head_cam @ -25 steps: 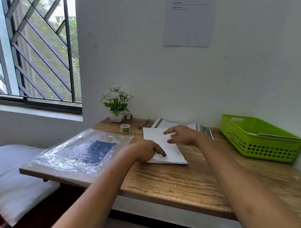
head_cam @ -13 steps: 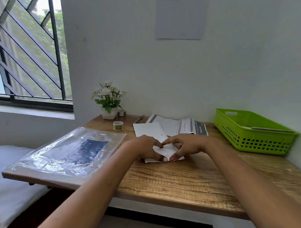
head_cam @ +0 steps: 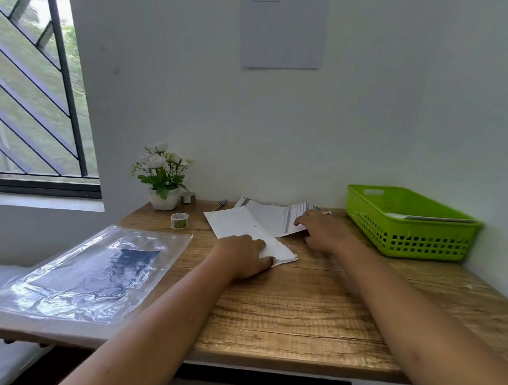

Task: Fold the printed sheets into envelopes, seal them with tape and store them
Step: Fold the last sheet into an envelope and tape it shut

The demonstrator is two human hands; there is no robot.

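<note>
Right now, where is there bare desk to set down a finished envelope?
The widest bare wood is the near half of the desk, between the plastic bag and the right edge. A smaller patch lies in front of the green basket. The back strip is crowded: plant, tape roll, pen, folded sheet, printed sheets.

I note a potted plant with white flowers (head_cam: pixel 162 177) at the back left of the wooden desk (head_cam: pixel 300 309), a small silver tin (head_cam: pixel 188 197) just beside it and a pen (head_cam: pixel 220 204) near the wall. A crinkled clear plastic bag (head_cam: pixel 85 275) with a dark insert covers the desk's left end. A paper notice (head_cam: pixel 283 29) hangs on the wall above; a barred window (head_cam: pixel 34 98) stands to the left.
</note>
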